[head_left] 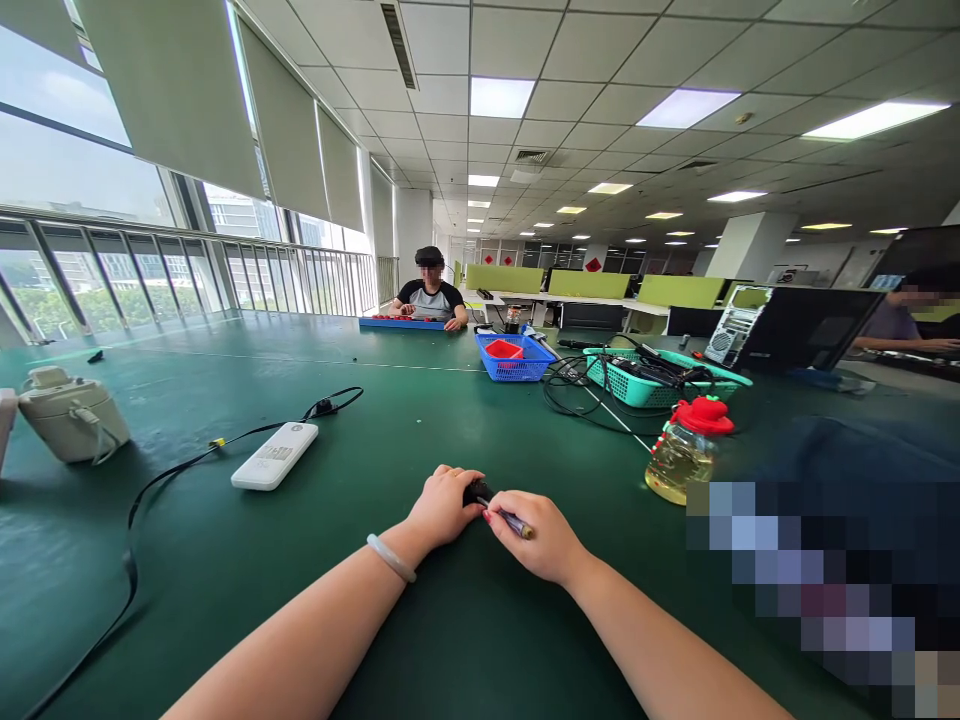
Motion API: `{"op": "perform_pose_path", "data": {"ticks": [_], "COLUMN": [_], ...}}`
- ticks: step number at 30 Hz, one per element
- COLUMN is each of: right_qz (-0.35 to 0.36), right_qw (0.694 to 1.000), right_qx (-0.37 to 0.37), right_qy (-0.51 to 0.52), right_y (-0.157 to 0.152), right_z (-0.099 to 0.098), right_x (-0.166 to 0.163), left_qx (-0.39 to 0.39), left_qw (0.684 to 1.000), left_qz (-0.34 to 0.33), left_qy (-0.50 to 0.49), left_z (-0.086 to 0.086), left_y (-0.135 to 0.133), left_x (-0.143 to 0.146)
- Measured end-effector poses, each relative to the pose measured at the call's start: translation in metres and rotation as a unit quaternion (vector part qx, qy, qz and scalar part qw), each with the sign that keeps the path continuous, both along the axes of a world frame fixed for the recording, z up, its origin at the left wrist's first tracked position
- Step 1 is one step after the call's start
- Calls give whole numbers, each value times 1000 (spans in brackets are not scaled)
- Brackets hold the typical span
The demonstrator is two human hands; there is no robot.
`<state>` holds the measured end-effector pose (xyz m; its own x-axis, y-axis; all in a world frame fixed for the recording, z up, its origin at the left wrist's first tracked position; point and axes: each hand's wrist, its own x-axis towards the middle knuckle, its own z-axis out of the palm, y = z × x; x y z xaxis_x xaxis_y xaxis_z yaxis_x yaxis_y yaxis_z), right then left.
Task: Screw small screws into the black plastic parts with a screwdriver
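Note:
My left hand is closed around a small black object on the green tabletop, and its fingers hide most of it. Pinched in my right hand is a slim screwdriver with a dark, partly see-through handle and an amber end. Its thin metal shaft points left and slants down to the black object, where the tip seems to touch it. The fingers cover the exact contact. Both hands are close together, and a pale bangle circles my left wrist.
A white power bank and a black cable lie left, near a beige bottle. To the right stand a red-capped glass jar, a teal basket of cables and a blue basket. A person sits opposite.

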<state>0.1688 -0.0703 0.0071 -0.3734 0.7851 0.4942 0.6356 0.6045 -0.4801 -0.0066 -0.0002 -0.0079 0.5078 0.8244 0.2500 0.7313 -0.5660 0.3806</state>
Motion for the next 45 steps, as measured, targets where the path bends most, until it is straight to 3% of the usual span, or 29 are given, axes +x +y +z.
{"op": "perform_pose_path", "data": {"ticks": [13, 45], "right_qz": [59, 49], "right_qw": [996, 996], "right_qx": [-52, -61], "right_qy": [-44, -46], "right_y": [-5, -5], "right_z": [5, 9], "right_x": [1, 2], "left_qx": [-1, -6], "left_qw": [1000, 1000], "left_qz": [0, 0], "left_qy": [10, 11], "left_z": [-1, 1], "left_y": [1, -1], "left_x": [1, 1]}}
